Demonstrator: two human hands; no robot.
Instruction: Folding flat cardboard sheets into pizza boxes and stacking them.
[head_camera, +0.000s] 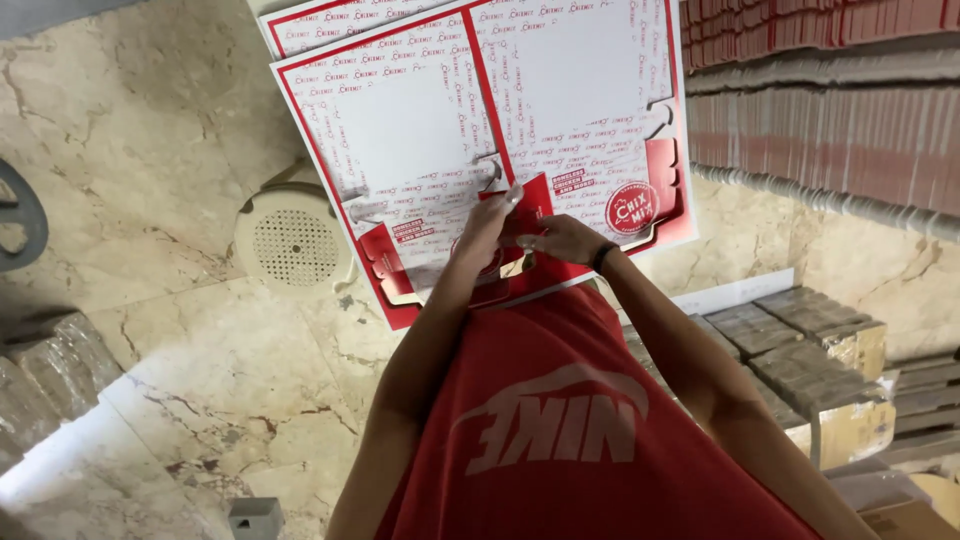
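Head view: left hand (487, 232) and right hand (563, 240) meet at the near edge of a red-and-white printed cardboard sheet (480, 130), fingers curled, pinching its red die-cut flap (527, 200) between them; a round perforated floor drain (293, 243) lies beyond the left fingers.

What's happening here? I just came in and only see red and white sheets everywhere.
A person in a red shirt is working with both hands at the near edge of a large red-and-white printed cardboard sheet lying on a marble floor. The left hand and right hand meet at a red die-cut tab there; whether they grip it is unclear. More printed sheets are stacked along the right side, and wrapped bundles sit nearby.
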